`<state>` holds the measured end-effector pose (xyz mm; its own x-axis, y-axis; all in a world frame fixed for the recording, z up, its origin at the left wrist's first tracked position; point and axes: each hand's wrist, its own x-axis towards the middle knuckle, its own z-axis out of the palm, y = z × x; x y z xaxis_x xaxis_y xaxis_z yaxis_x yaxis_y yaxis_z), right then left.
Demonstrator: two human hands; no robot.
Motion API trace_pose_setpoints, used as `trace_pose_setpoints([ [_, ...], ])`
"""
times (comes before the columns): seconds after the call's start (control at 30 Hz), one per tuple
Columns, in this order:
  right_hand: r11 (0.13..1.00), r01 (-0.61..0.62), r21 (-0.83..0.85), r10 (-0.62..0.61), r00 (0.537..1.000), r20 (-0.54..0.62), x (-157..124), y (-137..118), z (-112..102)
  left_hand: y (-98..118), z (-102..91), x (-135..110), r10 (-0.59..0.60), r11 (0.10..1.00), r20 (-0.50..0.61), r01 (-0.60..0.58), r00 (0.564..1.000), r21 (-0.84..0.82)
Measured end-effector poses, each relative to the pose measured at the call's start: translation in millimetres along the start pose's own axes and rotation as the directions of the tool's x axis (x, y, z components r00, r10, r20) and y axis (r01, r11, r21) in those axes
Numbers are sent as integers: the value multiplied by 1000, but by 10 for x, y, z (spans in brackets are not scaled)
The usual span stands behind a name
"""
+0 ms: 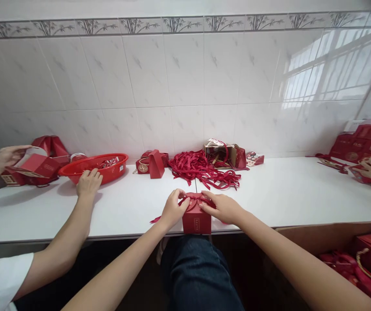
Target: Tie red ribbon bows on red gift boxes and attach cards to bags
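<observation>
A small red gift box [196,221] stands upright at the front edge of the white table, its flaps folded together on top. Dark red ribbon [194,198] crosses the top of the box, and one tail lies on the table at the left. My left hand [174,209] is at the top left corner, thumb and fingers pinched on the ribbon. From the other side my right hand [223,208] grips the ribbon, with its fingers along the top right edge. My fingers partly hide the ribbon's crossing.
Behind the box lies a heap of red ribbons [190,166] beside an open gift bag [226,155]. To the left, a co-worker's hand touches a red basin [116,172]; the other holds an open box [39,166]. Another person's hand is at far right, above a cardboard carton [302,237].
</observation>
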<state>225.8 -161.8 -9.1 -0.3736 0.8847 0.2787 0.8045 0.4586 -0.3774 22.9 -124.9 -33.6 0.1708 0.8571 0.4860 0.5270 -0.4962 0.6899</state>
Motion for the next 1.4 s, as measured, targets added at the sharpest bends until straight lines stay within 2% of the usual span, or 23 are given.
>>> trace_pose_setpoints([
  [0.07,999,35,36,-34,999,-2,10,-5,21,-16,58,-4,-37,997,1,37,999,-65],
  [0.13,989,39,144,-38,999,-15,18,10,61,-46,90,-1,-69,990,4,69,998,-122],
  [0.23,899,-60,434,73,997,-13,14,40,156,-83,93,15,-137,965,87,153,987,-213],
  [0.33,748,-155,645,198,980,5,-4,60,239,-75,44,44,-257,896,276,335,926,-290],
  [0.4,724,-152,673,234,972,-32,-14,66,257,-40,2,65,-334,859,356,437,873,-267],
  [0.47,746,-153,648,251,966,-60,-14,58,242,4,-25,85,-378,848,369,478,849,-231],
  [0.6,832,-151,533,232,969,-88,23,4,153,70,-6,106,-409,842,321,489,854,-228],
  [0.7,888,-154,433,202,977,-67,68,-44,100,79,26,104,-427,831,308,503,850,-238],
  [0.9,908,-154,388,200,977,-80,90,-53,143,22,50,54,-430,813,299,509,852,-283],
  [0.97,866,-163,473,231,969,-89,77,0,155,-10,31,41,-438,803,291,516,851,-299],
  [1.07,710,-237,663,308,951,9,31,137,104,-47,-39,51,-391,839,274,463,879,-285],
  [1.13,632,-247,735,284,956,77,-22,233,26,-57,-104,84,-322,886,314,401,893,-234],
  [1.17,628,-224,745,239,967,90,-51,271,-19,-59,-140,109,-307,904,334,383,891,-191],
  [1.27,732,-146,666,97,989,111,-117,327,-127,-67,-273,212,-359,918,323,395,876,-49],
  [1.33,851,-151,503,110,988,110,-123,329,-151,-76,-386,285,-397,913,347,403,850,59],
  [1.4,949,-174,262,179,984,6,-95,324,-133,-74,-504,341,-428,903,454,388,781,183],
])
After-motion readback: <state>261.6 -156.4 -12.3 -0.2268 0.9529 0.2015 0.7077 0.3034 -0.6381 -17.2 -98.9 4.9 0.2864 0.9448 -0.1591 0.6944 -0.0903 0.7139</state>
